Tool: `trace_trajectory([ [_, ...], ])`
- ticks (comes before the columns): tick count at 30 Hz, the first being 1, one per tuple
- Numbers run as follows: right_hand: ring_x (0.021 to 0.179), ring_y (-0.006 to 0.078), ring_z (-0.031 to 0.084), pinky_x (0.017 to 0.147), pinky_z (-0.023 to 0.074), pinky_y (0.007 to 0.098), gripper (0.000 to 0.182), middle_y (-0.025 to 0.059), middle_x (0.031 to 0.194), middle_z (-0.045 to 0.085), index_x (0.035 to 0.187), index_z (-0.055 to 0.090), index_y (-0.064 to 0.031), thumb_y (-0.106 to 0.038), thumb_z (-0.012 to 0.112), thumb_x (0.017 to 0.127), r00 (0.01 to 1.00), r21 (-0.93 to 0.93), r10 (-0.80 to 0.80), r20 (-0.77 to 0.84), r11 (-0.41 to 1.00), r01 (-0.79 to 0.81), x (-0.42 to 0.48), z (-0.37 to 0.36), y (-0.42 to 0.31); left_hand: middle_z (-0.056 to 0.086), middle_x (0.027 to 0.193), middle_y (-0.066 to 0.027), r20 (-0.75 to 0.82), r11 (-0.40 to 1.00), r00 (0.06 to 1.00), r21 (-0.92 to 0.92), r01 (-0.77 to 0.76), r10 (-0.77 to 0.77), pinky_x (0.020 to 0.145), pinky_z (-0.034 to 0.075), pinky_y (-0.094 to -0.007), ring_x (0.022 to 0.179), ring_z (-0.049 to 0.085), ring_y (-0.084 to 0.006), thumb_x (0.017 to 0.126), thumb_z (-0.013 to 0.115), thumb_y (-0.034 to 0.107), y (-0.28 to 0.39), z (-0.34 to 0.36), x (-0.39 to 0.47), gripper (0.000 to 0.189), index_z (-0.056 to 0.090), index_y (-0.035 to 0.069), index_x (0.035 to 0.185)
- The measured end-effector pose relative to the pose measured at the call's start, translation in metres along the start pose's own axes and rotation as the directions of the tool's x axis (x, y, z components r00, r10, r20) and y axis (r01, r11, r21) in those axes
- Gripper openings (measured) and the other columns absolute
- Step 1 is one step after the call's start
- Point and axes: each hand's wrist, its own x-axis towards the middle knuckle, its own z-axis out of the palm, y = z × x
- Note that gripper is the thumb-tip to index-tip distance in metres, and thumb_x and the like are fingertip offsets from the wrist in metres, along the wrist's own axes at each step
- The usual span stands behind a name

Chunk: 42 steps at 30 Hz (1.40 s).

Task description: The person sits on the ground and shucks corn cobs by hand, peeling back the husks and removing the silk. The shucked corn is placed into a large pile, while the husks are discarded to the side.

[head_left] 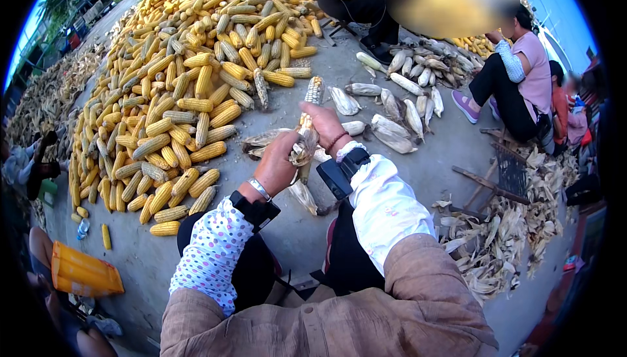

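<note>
Between my two hands is a partly husked corn cob (314, 90), its bare kernels pointing away from me. My right hand (323, 124) is wrapped around the cob's kernels. My left hand (278, 161) grips the dry husk (302, 149) bunched at the cob's lower end. Some loose husk (267, 140) lies or hangs just left of the hands; which, I cannot tell. Below them on the concrete is another dry husk piece (302, 196). Unhusked ears (392, 134) lie a little to the right of my right hand.
A large heap of husked corn cobs (181, 88) spreads to the left. More unhusked ears (421, 65) are piled ahead. At right stand a wooden folding stool (494, 181) and a husk pile (504, 239). An orange bucket (85, 271) lies at left. People sit nearby, one in pink (534, 73).
</note>
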Motion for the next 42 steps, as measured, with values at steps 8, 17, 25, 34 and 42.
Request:
trace_trajectory([
  [8, 0.052, 0.0159, 0.054, 0.047, 0.0455, 0.0302, 0.022, 0.0053, 0.064, 0.055, 0.078, 0.056, -0.0005, -0.02, 0.065, 0.078, 0.996, 0.011, 0.094, 0.008, 0.996, -0.094, 0.003, 0.016, -0.007, 0.054, 0.083, -0.016, -0.044, 0.997, 0.999, 0.076, 0.013, -0.009, 0.071, 0.043, -0.0354, 0.082, 0.054, -0.0344, 0.069, 0.066, 0.007, 0.007, -0.007, -0.005, 0.026, 0.053, 0.001, 0.091],
  [17, 0.056, 0.0139, 0.054, 0.05, 0.0433, 0.0301, 0.025, 0.005, 0.068, 0.057, 0.076, 0.058, 0.0024, -0.022, 0.065, 0.077, 0.987, -0.1, -0.067, -0.147, 0.994, 0.053, 0.011, 0.01, 0.006, 0.056, 0.093, -0.0127, -0.149, 0.994, 0.988, -0.107, 0.015, -0.031, 0.074, 0.044, -0.0324, 0.084, 0.054, -0.0276, 0.076, 0.06, 0.004, -0.014, -0.001, 0.003, 0.021, 0.053, 0.001, 0.095],
  [25, 0.057, 0.0146, 0.054, 0.052, 0.0429, 0.0312, 0.034, 0.0066, 0.067, 0.059, 0.074, 0.061, 0.0063, -0.026, 0.069, 0.07, 0.99, -0.133, -0.091, -0.106, 0.988, 0.076, 0.018, -0.001, 0.007, 0.059, 0.09, -0.0139, 0.12, 0.892, 0.944, -0.31, 0.33, -0.308, 0.073, 0.044, -0.0329, 0.079, 0.056, -0.0256, 0.088, 0.046, 0.013, 0.002, 0.002, 0.007, 0.019, 0.054, 0.001, 0.1],
  [34, 0.053, 0.0141, 0.053, 0.048, 0.0435, 0.0298, 0.022, 0.004, 0.065, 0.055, 0.075, 0.058, 0.0006, -0.018, 0.07, 0.073, 0.987, -0.113, -0.085, -0.135, 0.991, 0.07, 0.033, -0.01, 0.007, 0.059, 0.086, -0.01, 0.066, 0.913, 0.968, -0.32, 0.252, -0.243, 0.071, 0.043, -0.0301, 0.079, 0.054, -0.0167, 0.084, 0.048, 0.002, 0.02, 0.009, -0.005, 0.018, 0.054, 0.002, 0.101],
  [42, 0.056, 0.0155, 0.053, 0.053, 0.0438, 0.0317, 0.032, 0.0088, 0.069, 0.058, 0.074, 0.06, 0.0086, -0.02, 0.072, 0.067, 0.988, -0.044, -0.075, -0.134, 0.997, 0.069, 0.023, -0.007, -0.005, 0.055, 0.08, -0.0046, 0.048, 0.968, 0.992, -0.219, 0.123, -0.116, 0.067, 0.042, -0.0268, 0.075, 0.05, -0.0123, 0.08, 0.05, -0.005, 0.022, 0.006, -0.014, 0.011, 0.051, 0.001, 0.09],
])
